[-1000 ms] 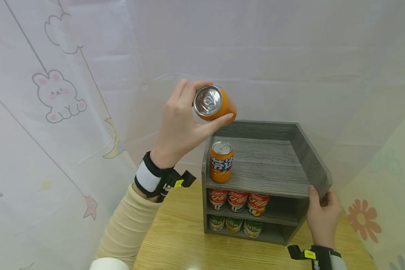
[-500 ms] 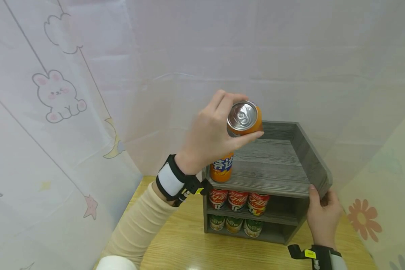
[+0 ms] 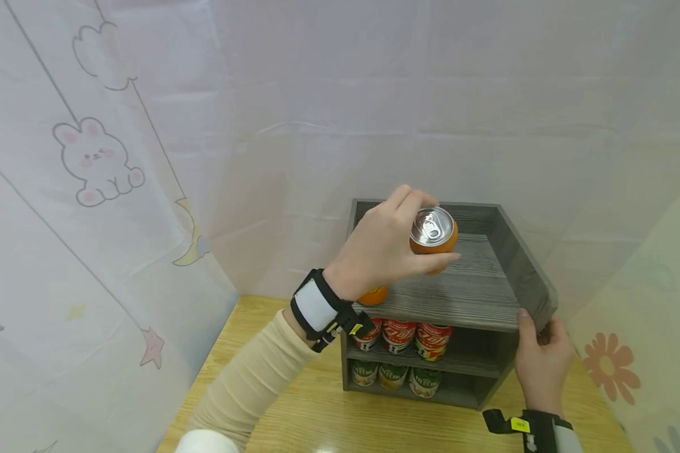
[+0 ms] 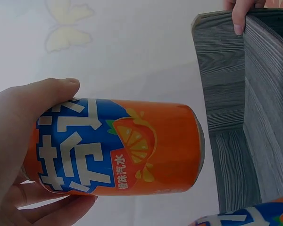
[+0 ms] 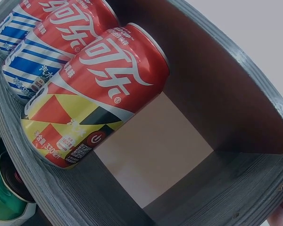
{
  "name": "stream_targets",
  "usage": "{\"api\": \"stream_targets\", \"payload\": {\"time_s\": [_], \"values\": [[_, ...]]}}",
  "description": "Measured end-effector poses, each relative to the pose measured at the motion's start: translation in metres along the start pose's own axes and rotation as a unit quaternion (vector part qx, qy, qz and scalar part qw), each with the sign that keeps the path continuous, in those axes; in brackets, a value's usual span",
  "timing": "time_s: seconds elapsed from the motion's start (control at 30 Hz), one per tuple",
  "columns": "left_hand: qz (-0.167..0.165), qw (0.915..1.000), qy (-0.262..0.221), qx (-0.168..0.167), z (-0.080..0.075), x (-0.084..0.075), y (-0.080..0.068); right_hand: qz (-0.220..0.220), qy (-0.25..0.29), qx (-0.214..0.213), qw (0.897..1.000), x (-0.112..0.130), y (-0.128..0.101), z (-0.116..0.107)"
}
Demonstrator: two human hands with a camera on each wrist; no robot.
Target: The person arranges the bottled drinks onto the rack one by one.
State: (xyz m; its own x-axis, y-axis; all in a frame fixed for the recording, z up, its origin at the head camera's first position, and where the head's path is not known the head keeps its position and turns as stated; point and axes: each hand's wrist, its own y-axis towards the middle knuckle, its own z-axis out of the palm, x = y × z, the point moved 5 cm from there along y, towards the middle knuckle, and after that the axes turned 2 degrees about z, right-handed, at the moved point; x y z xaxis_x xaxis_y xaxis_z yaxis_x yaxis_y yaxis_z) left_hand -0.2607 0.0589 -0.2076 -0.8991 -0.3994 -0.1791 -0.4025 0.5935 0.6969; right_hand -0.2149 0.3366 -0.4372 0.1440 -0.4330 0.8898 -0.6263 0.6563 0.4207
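My left hand [image 3: 382, 242] grips an orange soda can [image 3: 433, 228] between thumb and fingers, above the top shelf of a grey wooden rack [image 3: 464, 283]. The left wrist view shows the held soda can's [image 4: 146, 146] blue label and orange-slice picture, with its base pointing toward the rack [image 4: 221, 84]. A second orange soda can [image 3: 374, 296] stands at the top shelf's left, mostly hidden behind my left wrist. My right hand [image 3: 544, 362] holds the rack's right front corner, thumb on the top shelf's edge.
On the middle shelf stand three red cola cans [image 3: 399, 336], shown closely as cola cans [image 5: 104, 84] in the right wrist view. Three green-topped cans [image 3: 393, 375] fill the left of the bottom shelf. The rack stands on a wooden table [image 3: 317, 415] before a pale curtain [image 3: 317, 94].
My left hand has carried the orange soda can right and down, from left of the rack to over its top shelf. The right hand stays at the rack's corner.
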Motion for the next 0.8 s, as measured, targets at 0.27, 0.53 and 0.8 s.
{"api": "stream_targets", "payload": {"time_s": [0.27, 0.53, 0.8], "values": [[-0.046, 0.9955, 0.044, 0.070, 0.024, 0.013, -0.001, -0.014, 0.004, -0.008, 1.000, -0.002, 0.001, -0.001], [-0.079, 0.9883, 0.064, 0.114, 0.041, 0.028, -0.004, -0.022, 0.007, -0.006, 1.000, 0.000, -0.001, 0.001], [-0.083, 0.9785, 0.109, 0.154, 0.051, 0.031, -0.006, -0.021, 0.007, -0.005, 1.000, 0.003, -0.002, 0.001]]}}
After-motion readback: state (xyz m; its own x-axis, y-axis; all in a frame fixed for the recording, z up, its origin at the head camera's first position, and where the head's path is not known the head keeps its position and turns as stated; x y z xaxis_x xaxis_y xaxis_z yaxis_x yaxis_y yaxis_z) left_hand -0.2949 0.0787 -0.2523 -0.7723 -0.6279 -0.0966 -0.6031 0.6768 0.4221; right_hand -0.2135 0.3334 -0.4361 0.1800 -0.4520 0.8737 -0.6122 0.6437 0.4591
